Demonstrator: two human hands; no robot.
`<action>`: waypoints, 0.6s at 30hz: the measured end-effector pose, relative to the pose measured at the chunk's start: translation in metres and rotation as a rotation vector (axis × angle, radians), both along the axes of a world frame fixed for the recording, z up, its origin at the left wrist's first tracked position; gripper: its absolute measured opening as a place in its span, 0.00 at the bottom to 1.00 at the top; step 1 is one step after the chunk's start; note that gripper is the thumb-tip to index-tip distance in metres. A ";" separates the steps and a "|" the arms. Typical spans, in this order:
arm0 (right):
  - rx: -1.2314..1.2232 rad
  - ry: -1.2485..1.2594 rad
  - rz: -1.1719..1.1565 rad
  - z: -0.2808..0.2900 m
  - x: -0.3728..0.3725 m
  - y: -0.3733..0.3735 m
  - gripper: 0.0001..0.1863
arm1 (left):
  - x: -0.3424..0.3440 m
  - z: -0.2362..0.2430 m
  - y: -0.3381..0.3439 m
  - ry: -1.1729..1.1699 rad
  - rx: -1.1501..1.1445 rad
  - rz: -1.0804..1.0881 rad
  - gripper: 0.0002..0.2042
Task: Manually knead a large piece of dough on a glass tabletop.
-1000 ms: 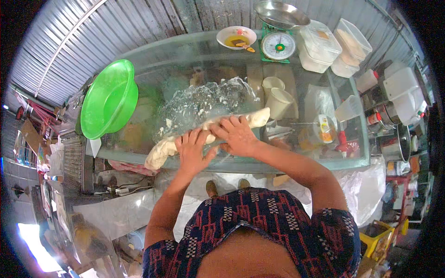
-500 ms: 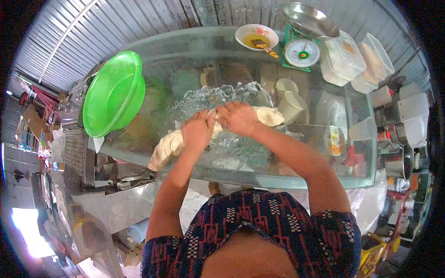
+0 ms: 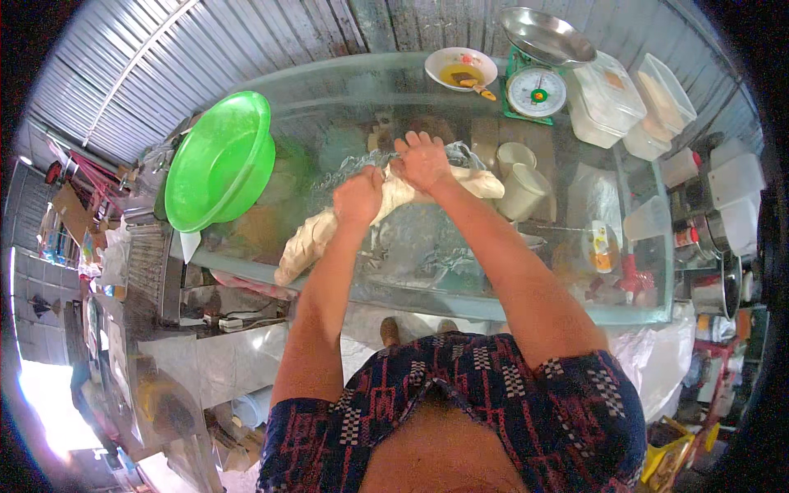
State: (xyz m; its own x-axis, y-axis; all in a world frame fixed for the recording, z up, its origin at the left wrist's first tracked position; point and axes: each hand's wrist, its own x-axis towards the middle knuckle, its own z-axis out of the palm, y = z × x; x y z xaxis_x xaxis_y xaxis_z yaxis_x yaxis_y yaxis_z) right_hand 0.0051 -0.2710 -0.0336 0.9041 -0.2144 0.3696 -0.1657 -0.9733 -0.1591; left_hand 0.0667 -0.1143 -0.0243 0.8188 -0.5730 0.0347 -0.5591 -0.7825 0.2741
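A long, pale roll of dough [image 3: 306,246] lies bent across the glass-topped table, its near-left end close to the front edge and its right end by two cream cups. My left hand [image 3: 359,195] is closed on the middle of the dough, fingers curled over its far side. Just right of it, the heel of my right hand [image 3: 422,163] presses on the dough, with the fingers stretched forward and apart beyond it. Both arms reach forward, and the hands hide part of the roll. Wet-looking, glossy streaks [image 3: 337,174] mark the glass around the dough.
A green basin [image 3: 218,164] leans at the table's left. Along the far side are a bowl of yellow liquid [image 3: 450,67] with a brush, a dial scale [image 3: 536,90] and plastic boxes [image 3: 606,103]. The cream cups [image 3: 523,191] stand beside the dough's right end.
My hands have pushed forward, and the middle of the dough has shifted away from me with them. The right fingers have straightened out. The view has shifted slightly.
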 end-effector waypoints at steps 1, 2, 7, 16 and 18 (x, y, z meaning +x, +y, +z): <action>-0.117 -0.140 0.008 -0.001 -0.003 0.005 0.18 | 0.000 -0.010 0.006 -0.025 -0.028 -0.016 0.22; -0.125 -0.147 -0.004 -0.003 -0.008 0.003 0.18 | -0.004 -0.010 0.004 -0.048 -0.062 -0.049 0.23; -0.035 -0.092 0.154 -0.009 -0.056 0.022 0.25 | -0.033 -0.011 0.040 -0.208 -0.142 -0.231 0.27; -0.071 -0.096 0.356 0.011 -0.138 0.058 0.42 | -0.121 -0.015 0.087 -0.415 -0.254 -0.384 0.29; -0.080 -0.066 0.353 0.008 -0.138 0.062 0.39 | -0.122 -0.018 0.090 -0.465 -0.311 -0.406 0.27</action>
State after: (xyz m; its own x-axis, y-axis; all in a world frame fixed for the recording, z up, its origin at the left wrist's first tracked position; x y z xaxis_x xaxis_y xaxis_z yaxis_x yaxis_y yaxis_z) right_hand -0.1328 -0.2093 -0.0254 0.8908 0.1385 0.4327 0.1906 -0.9785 -0.0793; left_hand -0.0554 -0.0243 -0.0419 0.4015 -0.7377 0.5428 -0.9052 -0.4100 0.1124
